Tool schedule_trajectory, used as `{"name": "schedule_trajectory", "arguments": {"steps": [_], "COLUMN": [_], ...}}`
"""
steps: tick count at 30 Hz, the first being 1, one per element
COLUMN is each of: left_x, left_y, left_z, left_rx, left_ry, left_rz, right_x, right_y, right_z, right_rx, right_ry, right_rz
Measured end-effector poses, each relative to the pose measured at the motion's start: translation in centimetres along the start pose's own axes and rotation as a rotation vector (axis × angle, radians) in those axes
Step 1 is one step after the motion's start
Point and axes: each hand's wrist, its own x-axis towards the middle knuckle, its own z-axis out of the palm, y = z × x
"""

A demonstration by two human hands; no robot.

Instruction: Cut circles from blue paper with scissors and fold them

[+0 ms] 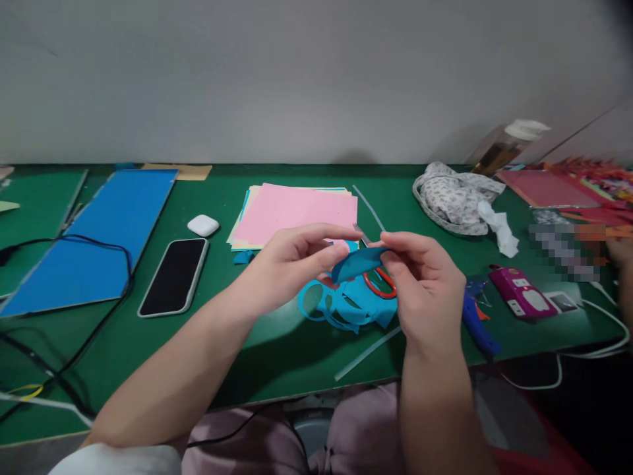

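Between my two hands is a small piece of blue paper [360, 262], curved or folded, held above the table. My left hand [297, 260] has its thumb and fingers closed around the paper's left end. On its right end, my right hand [422, 277] pinches it between thumb and fingers. Below lie blue paper scraps [353, 307] with round cut-outs. A pair of scissors with orange-red handles [380, 285] rests on the scraps, partly hidden by my right hand. Behind my hands is a stack of coloured paper with a pink sheet [301, 211] on top.
On the left are a phone [174, 277], a white earbud case [203, 225], a blue board [103, 231] and black cables. To the right lie a blue glue gun [479, 326], a magenta device [523, 293], a patterned cloth [452, 198] and a bottle [509, 145]. Another person's hand shows at far right.
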Motion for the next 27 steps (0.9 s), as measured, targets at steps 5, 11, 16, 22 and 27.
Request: {"name": "schedule_trajectory", "arguments": {"steps": [5, 11, 16, 22, 27], "left_x": [0.1, 0.1, 0.3, 0.4, 0.2], "left_y": [-0.5, -1.0, -1.2, -1.4, -1.4], "left_z": [0.3, 0.6, 0.7, 1.4, 2.0], "left_rx": [0.009, 0.166, 0.008, -0.210, -0.313], "left_ry": [-0.031, 0.214, 0.412, 0.388, 0.291], "left_rz": [0.026, 0.102, 0.087, 0.043, -0.027], "right_x": [0.1, 0.3, -0.4, -0.6, -0.5], "right_y": [0.4, -0.4, -0.8, 0.7, 1.2], "right_z": [0.1, -0.9, 0.4, 1.8, 1.5], "right_rx": [0.003, -0.282, -0.659, -0.665, -0.569], "right_ry": [-0.001, -0.190, -0.306, 0.073, 0.141], "right_rz": [-0.010, -0.258, -0.443, -0.517, -0.359]}}
